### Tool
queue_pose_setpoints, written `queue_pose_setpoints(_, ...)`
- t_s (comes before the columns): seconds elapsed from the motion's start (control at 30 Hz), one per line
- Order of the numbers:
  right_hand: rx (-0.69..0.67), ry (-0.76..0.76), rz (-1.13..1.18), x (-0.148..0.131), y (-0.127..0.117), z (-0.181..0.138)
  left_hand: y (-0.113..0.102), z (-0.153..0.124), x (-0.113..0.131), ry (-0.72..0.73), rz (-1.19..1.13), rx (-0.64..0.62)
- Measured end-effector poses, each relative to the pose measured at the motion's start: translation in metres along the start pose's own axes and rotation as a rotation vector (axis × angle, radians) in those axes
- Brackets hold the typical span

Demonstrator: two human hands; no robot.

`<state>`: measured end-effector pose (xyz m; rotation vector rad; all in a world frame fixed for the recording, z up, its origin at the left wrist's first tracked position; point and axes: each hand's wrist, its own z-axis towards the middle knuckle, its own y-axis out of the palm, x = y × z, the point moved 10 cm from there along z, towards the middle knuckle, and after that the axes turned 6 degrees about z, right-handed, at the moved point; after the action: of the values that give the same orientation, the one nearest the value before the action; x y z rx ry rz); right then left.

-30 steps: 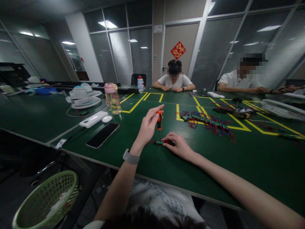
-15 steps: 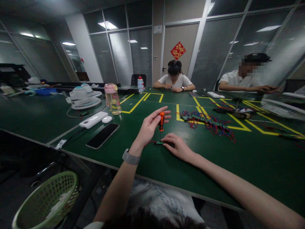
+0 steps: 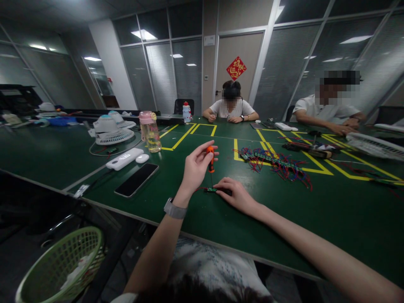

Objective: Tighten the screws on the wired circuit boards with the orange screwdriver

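The head-worn camera looks forward and down across the green table (image 3: pixel 170 181).

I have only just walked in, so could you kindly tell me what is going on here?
The person's left hand holds a screwdriver upright, its tip down at a small board on the table; whether they touch is too small to tell. The right hand is at the board's right end. A row of wired boards lies beyond the right hand, and a phone lies to the left. Two co-workers sit across the table.
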<state>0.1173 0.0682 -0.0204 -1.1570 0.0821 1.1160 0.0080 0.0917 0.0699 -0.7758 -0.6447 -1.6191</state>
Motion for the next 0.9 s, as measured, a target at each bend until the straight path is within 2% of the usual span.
queue_pose_setpoints(0.13,0.007,-0.007,-0.008,-0.001,-0.001,0.000,-0.011,-0.003,0.015,0.121,0.251,0.120)
queue_pose_setpoints(0.2,0.009,-0.005,-0.010,-0.002,-0.001,0.000,-0.006,-0.003,0.015,0.114,0.228,0.069)
queue_pose_setpoints(0.3,0.009,0.001,-0.006,-0.002,-0.001,0.000,0.009,-0.002,0.003,0.009,-0.013,-0.089)
queue_pose_setpoints(0.37,0.009,0.005,-0.005,-0.001,-0.001,0.000,0.013,-0.002,-0.002,-0.037,-0.079,-0.126)
queue_pose_setpoints(0.43,0.006,0.006,-0.009,-0.002,-0.001,0.000,0.006,-0.002,0.000,-0.005,0.037,-0.060)
queue_pose_setpoints(0.53,0.000,0.007,-0.017,-0.002,-0.001,0.000,-0.008,-0.004,0.014,0.116,0.341,0.094)
queue_pose_setpoints(0.6,-0.001,0.008,-0.016,-0.003,-0.001,0.000,-0.010,-0.005,0.018,0.150,0.436,0.126)
queue_pose_setpoints(0.8,0.010,0.001,0.005,-0.002,-0.001,0.000,0.008,-0.003,0.002,0.016,0.043,-0.053)
queue_pose_setpoints(0.9,0.012,0.006,0.003,-0.001,-0.001,0.000,0.000,-0.003,0.005,0.051,0.185,0.019)
